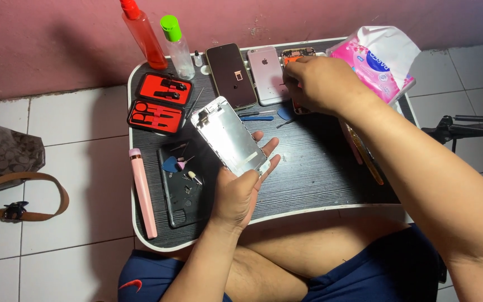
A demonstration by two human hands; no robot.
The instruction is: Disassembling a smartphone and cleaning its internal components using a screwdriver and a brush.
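Observation:
My left hand holds a detached phone screen panel, its silver metal back facing up, above the small dark lap table. My right hand reaches to the table's far side, fingers curled down over an opened phone body with orange parts; whether it grips anything is hidden. Beside that lie a pink-backed phone and a dark phone lying flat.
An open red tool kit sits at the far left, with a red bottle and a green-capped clear bottle behind. A black phone cover holds picks and small bits. There is also a pink stick, tissue pack, blue tool and brown bag.

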